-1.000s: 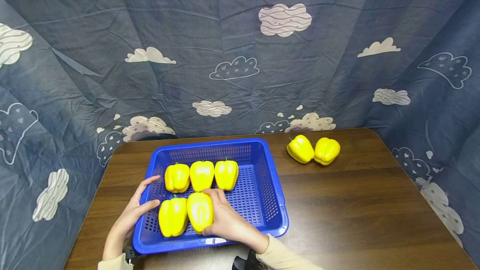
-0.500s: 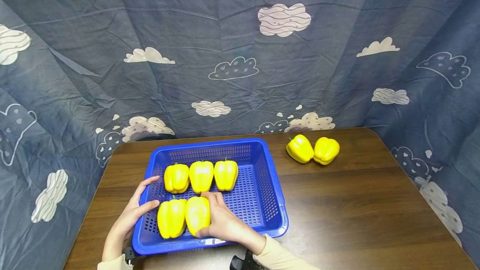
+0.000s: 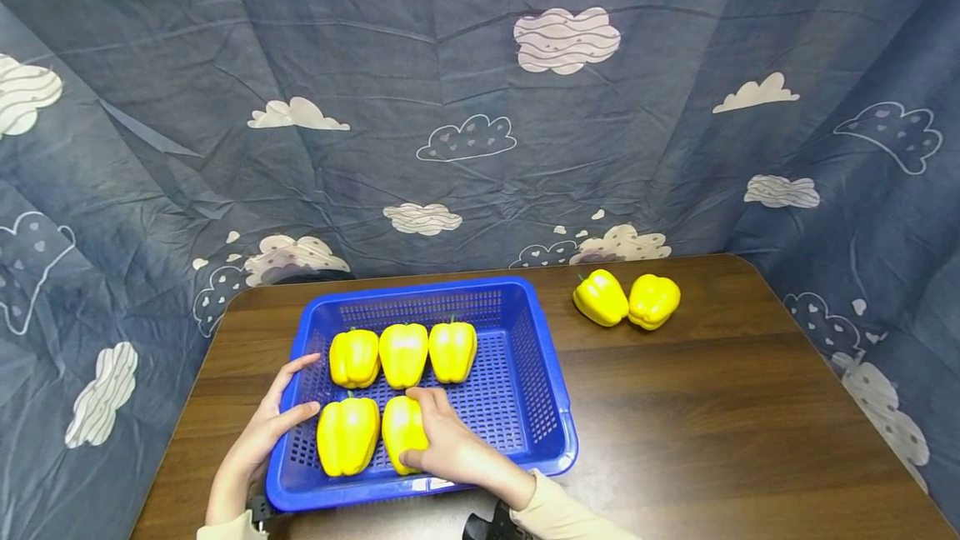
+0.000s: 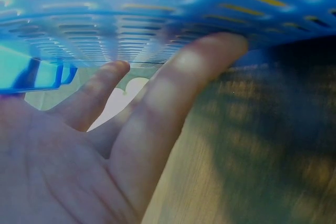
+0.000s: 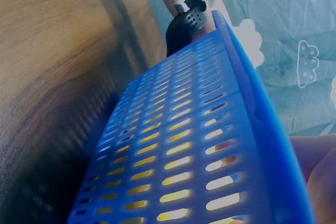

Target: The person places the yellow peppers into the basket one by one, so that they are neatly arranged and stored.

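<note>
My left hand (image 3: 258, 427) holds the left rim of a blue perforated plastic basket (image 3: 558, 407), with thumb and a finger reaching over it. In the left wrist view, fingers (image 4: 152, 108) lie against the outer wall. My right hand (image 3: 450, 440) grips a yellow bell pepper (image 3: 401, 432) in the basket's front row, fingers at its far side and thumb at its near side. Left of it lies another yellow bell pepper (image 3: 347, 436). Three more bell peppers (image 3: 404, 355) form the back row. In the right wrist view the basket wall (image 5: 173, 129) hides the gripped pepper.
Two yellow bell peppers (image 3: 601, 298) lie side by side on the brown wooden table (image 3: 712, 407), to the right of the basket. A blue curtain (image 3: 465, 40) with a cloud print hangs behind and along both sides of the table.
The right hand has lowered the gripped bell pepper towards the basket's near side, then shifted it slightly right, leaving a narrow gap to its neighbour. The left hand stays at the rim.
</note>
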The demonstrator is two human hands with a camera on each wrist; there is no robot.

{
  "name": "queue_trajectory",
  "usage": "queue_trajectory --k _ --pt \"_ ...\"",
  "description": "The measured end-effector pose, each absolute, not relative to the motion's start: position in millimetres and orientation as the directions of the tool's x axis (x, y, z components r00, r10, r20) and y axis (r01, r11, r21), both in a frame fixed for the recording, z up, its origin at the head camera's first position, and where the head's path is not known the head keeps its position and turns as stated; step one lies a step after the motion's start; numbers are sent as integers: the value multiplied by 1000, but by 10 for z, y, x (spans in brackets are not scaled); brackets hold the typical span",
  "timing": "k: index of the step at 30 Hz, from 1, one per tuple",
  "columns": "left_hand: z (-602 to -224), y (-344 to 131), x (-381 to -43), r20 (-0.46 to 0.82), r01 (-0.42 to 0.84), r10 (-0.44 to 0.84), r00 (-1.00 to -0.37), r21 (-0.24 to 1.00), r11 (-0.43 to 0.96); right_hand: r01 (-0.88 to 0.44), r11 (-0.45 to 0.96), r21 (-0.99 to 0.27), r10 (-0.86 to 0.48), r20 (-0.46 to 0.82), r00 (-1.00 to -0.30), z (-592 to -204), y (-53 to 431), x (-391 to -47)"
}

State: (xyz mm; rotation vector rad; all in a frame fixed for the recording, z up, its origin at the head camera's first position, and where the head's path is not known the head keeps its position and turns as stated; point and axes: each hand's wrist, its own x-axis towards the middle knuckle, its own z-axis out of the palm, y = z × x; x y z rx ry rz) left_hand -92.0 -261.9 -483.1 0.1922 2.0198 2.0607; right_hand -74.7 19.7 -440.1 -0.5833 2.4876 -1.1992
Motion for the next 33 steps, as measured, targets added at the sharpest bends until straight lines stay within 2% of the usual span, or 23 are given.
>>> queue_trajectory --k 5,21,33 --pt "-4841 -2623 -912 -81 -83 260 -962 997 0 -205 554 -807 -483 -111 -868 -4385 226 -743" --pt "-4850 -2632 -898 -85 -89 255 -963 996 -4 -240 468 -851 -481 -17 -877 -4252 594 -830" --pt "-4840 -2617 -924 -99 -103 259 -961 995 1 -223 303 -927 -478 55 -876 -4174 1089 -998"
